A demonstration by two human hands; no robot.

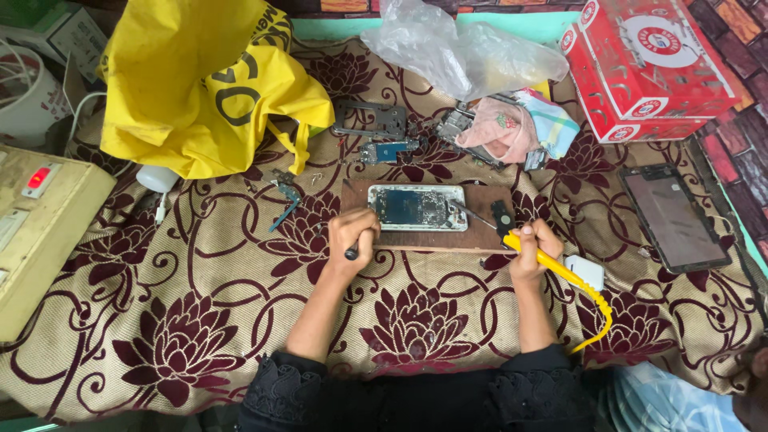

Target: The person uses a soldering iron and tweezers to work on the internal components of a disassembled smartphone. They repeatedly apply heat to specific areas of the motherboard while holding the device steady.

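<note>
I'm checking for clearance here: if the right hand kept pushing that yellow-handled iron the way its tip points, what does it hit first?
The right hand aims the yellow-handled iron up and leftward. Its tip would probably first meet the opened phone on the wooden board, at the phone's right edge, though height above it is unclear.

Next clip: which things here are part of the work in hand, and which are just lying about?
In use:
- opened phone on wooden board
- yellow soldering iron in right hand
- dark-handled tool in left hand

Lying about:
- yellow bag
- red box
- clear plastic bag
- phone screen
- cloth
</note>
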